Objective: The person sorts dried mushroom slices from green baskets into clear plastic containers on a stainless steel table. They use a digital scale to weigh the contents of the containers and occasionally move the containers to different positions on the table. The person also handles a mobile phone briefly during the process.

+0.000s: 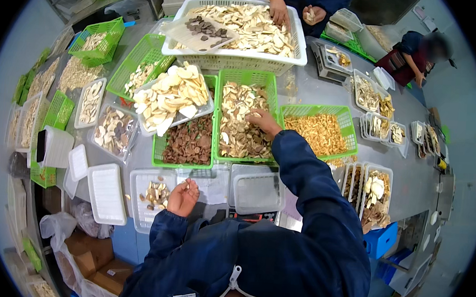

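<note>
My right hand [264,122] reaches into a green plastic basket [280,94] of dried mushroom slices [242,138], its fingertips at the slices; whether they pinch one I cannot tell. Palm up, my left hand [184,197] is half curled, with what may be a small piece at its fingers. It is beside a clear plastic tray [137,211] holding a small heap of mushroom pieces [156,194]. In front of my body an empty clear tray [258,193] rests on a digital scale [254,217]. Reddish-brown dried slices [188,142] fill the green basket to the left.
A white basket [235,60] heaped with pale slices stands at the back; a co-worker's hand [278,10] is in it. A piled tray [176,93] overlaps the green baskets. Orange-brown dried pieces [316,133] lie right, near filled trays [376,197]. White trays [106,193] lie left.
</note>
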A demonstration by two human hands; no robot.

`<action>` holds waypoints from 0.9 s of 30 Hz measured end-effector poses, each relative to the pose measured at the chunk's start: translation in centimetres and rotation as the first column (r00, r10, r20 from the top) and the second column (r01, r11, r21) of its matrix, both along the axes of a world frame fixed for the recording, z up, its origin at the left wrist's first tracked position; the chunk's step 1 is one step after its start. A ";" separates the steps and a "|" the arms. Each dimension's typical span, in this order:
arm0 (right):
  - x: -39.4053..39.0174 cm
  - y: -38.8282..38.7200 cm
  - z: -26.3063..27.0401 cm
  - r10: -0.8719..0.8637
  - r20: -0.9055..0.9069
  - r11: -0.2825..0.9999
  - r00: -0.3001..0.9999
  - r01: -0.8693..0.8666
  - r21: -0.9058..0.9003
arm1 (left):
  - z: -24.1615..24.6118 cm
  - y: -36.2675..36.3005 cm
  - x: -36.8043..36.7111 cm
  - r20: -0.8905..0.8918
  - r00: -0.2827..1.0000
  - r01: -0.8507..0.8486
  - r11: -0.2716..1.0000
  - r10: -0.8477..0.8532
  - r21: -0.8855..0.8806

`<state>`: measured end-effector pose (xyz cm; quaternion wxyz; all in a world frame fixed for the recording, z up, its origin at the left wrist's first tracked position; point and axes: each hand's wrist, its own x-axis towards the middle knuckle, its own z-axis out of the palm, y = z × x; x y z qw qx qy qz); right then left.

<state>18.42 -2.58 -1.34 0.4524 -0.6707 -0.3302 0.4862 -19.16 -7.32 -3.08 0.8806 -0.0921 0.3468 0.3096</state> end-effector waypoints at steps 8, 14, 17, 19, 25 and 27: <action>-0.3 -2.3 1.7 0.006 0.122 1.000 0.993 -0.004 -0.019 | 0.5 -1.0 -0.6 0.204 0.972 -0.101 0.991 0.118 -0.088; 0.3 -9.3 5.8 0.074 0.112 0.996 0.991 -0.080 0.045 | 3.0 -2.9 -0.9 0.016 0.999 0.039 0.994 -0.041 0.105; -0.3 -12.8 8.8 0.025 0.033 0.999 0.999 -0.026 0.026 | 3.2 -3.6 -0.7 0.004 0.997 0.077 0.986 -0.079 0.146; -0.7 -14.7 9.4 -0.023 -0.066 1.000 0.998 0.023 0.002 | 3.7 -4.3 -0.5 -0.026 0.995 0.098 0.981 -0.095 0.165; -0.6 -19.4 8.0 -0.009 0.004 0.999 1.000 0.009 0.033 | 3.8 -5.9 -0.1 -0.029 0.983 0.184 0.955 -0.182 0.232; -1.5 -20.1 7.3 -0.003 -0.073 0.998 0.997 0.007 0.056 | 3.3 -6.4 0.6 0.000 0.972 0.227 0.938 -0.235 0.261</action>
